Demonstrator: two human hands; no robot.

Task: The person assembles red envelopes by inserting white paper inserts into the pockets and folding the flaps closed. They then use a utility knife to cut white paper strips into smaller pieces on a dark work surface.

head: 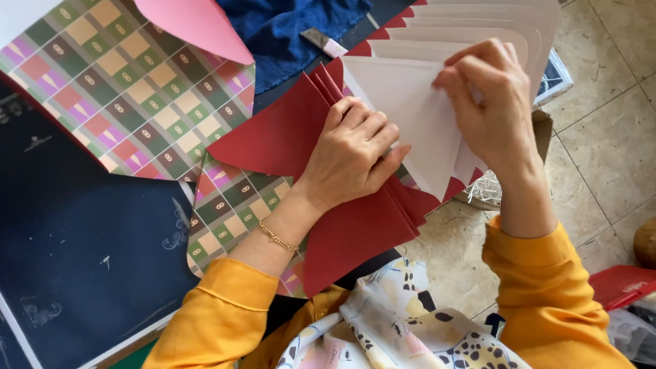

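A large sheet of red paper (273, 133) with a white underside (417, 116) lies pleated in accordion folds across my lap. My left hand (355, 154) presses down on the stack of folds at the middle, fingers curled over the creases. Up at the right, my right hand (488, 102) pinches the edge of the white side and holds a fold there. A gold chain bracelet (277, 238) sits on my left wrist. Both arms wear orange sleeves.
A patterned checked sheet (123, 75) lies at the upper left, with a pink paper (198, 24) and blue cloth (294, 27) above. A dark board (75, 260) fills the left. Tiled floor (608, 137) and a red object (622, 283) are at the right.
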